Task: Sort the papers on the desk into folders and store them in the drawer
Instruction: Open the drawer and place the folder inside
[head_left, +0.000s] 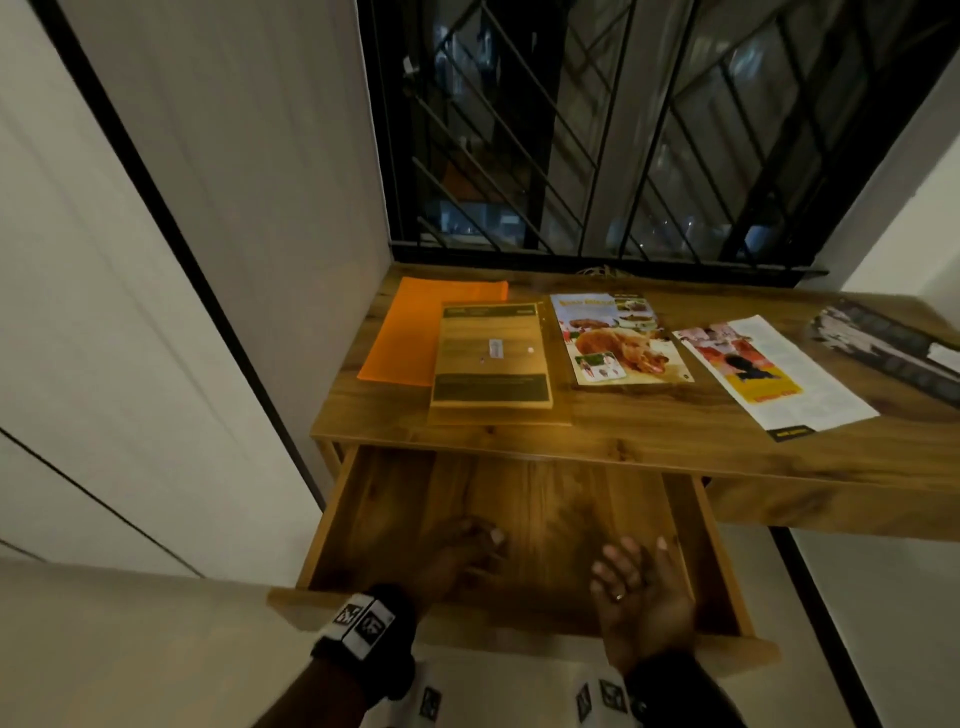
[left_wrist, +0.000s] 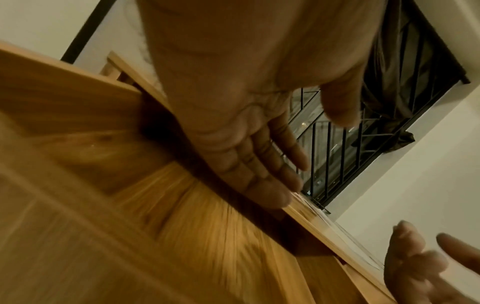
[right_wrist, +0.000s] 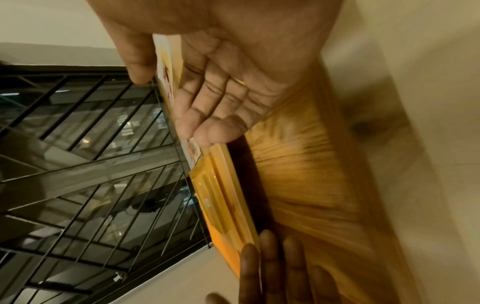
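A wooden desk (head_left: 649, 441) carries an orange folder (head_left: 400, 338) at its left; right of it a brown folder (head_left: 491, 353); further right, three printed sheets (head_left: 621, 338).

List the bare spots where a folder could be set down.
Free: the open wooden drawer floor beyond both hands; the wooden desk front strip between the brown folder stack and white yellow-blocked leaflet. Crowded: the desk's back, holding the orange folder and food flyer.

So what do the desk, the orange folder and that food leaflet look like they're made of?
Desk: wood-look board with printed-seeming grain and knots, matte; possibly laminate.
Orange folder: thin, flat, evenly coloured sheet, plastic or card; cannot tell which.
Food leaflet: thin colour-printed paper lying flat; finish unclear.
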